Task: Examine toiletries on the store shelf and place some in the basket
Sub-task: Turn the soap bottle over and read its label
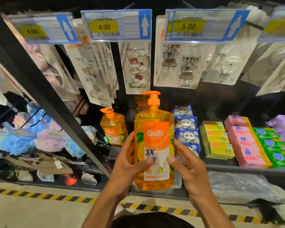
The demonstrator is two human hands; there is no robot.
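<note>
I hold an orange pump bottle [155, 132] of liquid soap upright in front of the shelf, its "Gail 3X" label facing me. My left hand [130, 160] grips its left side with the thumb across the label. My right hand [186, 163] grips the right side, thumb on the label's lower right. A second, smaller-looking bottle of the same soap [113, 127] stands on the shelf to the left, and a third [141, 104] is partly hidden behind the held one. No basket is in view.
Boxed soaps lie on the shelf to the right: blue panda packs [187, 127], yellow boxes [215, 139], pink boxes [247, 145], green boxes [273, 145]. Carded hooks [136, 68] hang above under price tags [117, 25]. A black upright [44, 89] divides off bath sponges [33, 134] at left.
</note>
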